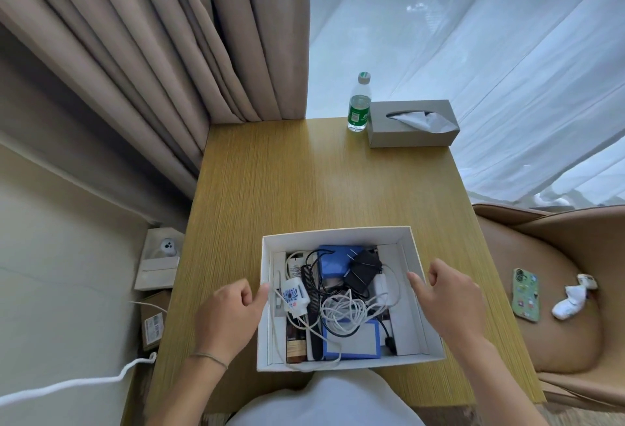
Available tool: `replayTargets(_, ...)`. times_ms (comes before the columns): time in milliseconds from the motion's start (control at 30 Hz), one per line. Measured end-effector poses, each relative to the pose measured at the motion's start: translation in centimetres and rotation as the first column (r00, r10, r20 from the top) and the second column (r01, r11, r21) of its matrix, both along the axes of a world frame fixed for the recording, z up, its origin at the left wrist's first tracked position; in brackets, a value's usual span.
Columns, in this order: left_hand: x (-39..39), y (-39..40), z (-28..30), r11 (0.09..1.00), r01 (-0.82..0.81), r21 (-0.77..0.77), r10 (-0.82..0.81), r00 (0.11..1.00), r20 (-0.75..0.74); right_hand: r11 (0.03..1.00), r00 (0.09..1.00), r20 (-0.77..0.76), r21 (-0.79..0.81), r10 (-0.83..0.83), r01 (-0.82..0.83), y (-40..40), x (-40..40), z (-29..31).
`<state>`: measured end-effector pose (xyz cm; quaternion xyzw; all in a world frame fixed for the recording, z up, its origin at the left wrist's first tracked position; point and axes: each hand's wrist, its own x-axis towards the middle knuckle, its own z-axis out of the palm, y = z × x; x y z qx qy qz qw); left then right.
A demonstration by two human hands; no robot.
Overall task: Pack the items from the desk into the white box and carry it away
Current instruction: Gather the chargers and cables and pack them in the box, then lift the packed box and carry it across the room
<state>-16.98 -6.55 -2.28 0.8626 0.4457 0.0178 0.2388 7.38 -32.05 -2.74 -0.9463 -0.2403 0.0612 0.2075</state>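
Observation:
The white box (341, 234) sits on the wooden desk (304, 182) near its front edge. It holds a blue case (333, 261), a black charger (363, 270), coiled white cables (345, 310), a white patterned plug (294, 295), a black comb and a blue-framed pad (358, 341). My left hand (230, 310) is at the box's left wall, thumb touching the rim, fingers curled. My right hand (446, 297) is at the right wall, thumb over the rim. Neither hand visibly grips anything.
A water bottle (359, 104) and a grey tissue box (412, 123) stand at the desk's far right corner. A tan chair (558, 290) on the right holds a green phone (526, 294) and a white sock. Curtains hang behind; boxes and a white rope lie left.

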Motion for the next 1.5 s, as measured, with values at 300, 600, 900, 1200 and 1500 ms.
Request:
replayTargets(300,0.7,-1.1,-1.6,0.999,0.036,-0.008,-0.037,0.988,-0.151,0.973,0.991,-0.128,-0.22,0.04,-0.068,-0.9,0.5,-1.6)
replayTargets(600,1.0,-1.7,-0.9,0.997,0.014,-0.07,-0.019,0.997,-0.069,0.977,0.983,-0.176,-0.195,0.052,-0.087,-1.2,1.5,-1.6)
replayTargets(900,2.0,-0.6,1.8,0.993,0.104,-0.047,-0.103,0.994,0.028,0.989,0.975,-0.21,-0.143,-0.076,0.047,-2.1,0.0,-0.7)
replayTargets(1200,2.1,3.8,2.3,0.944,0.329,-0.033,-0.322,0.938,0.13,0.952,0.937,-0.17,-0.088,-0.304,0.293,-2.0,-5.8,1.4)
replayTargets(1500,1.9,4.8,3.6,0.835,0.549,-0.031,-0.538,0.826,0.169,0.855,0.844,-0.14,-0.111,-0.518,0.506,-3.5,-13.1,2.7)
